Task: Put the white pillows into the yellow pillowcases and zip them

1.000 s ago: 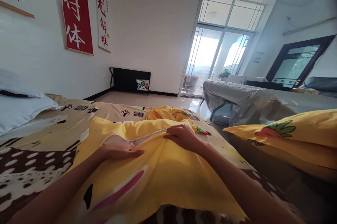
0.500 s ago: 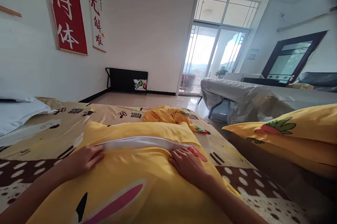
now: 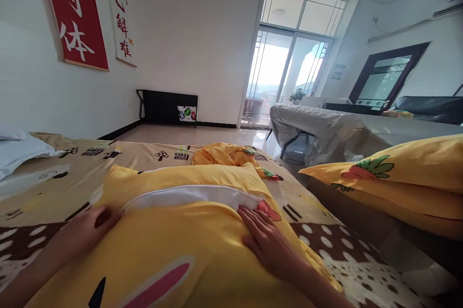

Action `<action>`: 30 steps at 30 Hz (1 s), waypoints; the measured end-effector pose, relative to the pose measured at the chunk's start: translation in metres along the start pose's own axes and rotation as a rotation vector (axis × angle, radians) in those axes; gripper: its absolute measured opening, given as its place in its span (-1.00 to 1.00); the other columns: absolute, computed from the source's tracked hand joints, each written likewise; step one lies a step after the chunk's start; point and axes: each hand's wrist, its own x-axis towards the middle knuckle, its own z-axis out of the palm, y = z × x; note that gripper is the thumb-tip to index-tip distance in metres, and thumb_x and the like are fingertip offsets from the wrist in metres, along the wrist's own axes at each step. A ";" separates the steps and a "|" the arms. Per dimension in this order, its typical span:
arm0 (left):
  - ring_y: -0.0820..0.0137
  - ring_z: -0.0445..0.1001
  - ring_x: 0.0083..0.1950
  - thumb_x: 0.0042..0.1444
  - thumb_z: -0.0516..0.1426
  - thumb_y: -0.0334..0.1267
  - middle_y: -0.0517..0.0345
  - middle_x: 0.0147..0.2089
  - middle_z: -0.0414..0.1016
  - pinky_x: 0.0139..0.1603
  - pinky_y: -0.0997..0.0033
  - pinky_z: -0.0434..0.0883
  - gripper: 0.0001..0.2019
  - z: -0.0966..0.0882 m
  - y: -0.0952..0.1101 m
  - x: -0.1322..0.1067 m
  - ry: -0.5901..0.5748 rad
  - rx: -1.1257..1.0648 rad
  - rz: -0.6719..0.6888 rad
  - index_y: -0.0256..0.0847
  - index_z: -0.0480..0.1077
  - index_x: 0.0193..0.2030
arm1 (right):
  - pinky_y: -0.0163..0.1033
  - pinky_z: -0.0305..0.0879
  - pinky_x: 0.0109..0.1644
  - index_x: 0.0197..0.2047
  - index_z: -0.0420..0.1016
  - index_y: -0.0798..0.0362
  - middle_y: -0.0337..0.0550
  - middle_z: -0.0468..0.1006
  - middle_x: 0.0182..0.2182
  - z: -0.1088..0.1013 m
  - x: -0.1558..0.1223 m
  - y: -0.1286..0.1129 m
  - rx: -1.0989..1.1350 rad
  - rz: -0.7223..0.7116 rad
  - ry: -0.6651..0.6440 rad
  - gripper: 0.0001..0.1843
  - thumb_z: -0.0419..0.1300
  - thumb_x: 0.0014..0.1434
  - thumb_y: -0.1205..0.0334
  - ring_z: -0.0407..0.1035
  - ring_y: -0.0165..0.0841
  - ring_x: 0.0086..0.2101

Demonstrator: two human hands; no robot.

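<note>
A yellow pillowcase with a pink-and-white printed shape lies in front of me. Through its long opening shows a strip of the white pillow inside. My left hand is closed on the left side of the pillowcase, by that end of the opening, its fingertips partly hidden. Flat on the right side of the cover rests my right hand, fingers stretched out and their tips at the opening's edge beside a printed red patch.
A patterned blanket spreads beneath, with crumpled yellow cloth beyond the pillow. White pillows lie at left; stacked yellow pillows stand at right. Farther back are a plastic-covered table and a black panel against the wall.
My left hand has slid left from the opening's edge to the pillowcase's side. My right hand has shifted slightly and its fingers are straighter. The view has tilted and turned a little.
</note>
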 end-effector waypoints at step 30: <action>0.60 -0.14 -0.63 -0.18 -0.04 0.01 0.39 -0.69 -0.13 -0.59 0.52 -0.13 -0.67 -0.003 0.003 0.038 -0.028 -0.670 -0.091 -0.16 -0.03 -0.68 | -0.25 0.22 -0.27 -0.32 0.50 0.16 0.03 0.58 -0.34 0.004 0.223 -0.201 0.276 -0.261 -0.115 -0.74 -0.02 0.18 0.33 0.42 -0.31 -0.35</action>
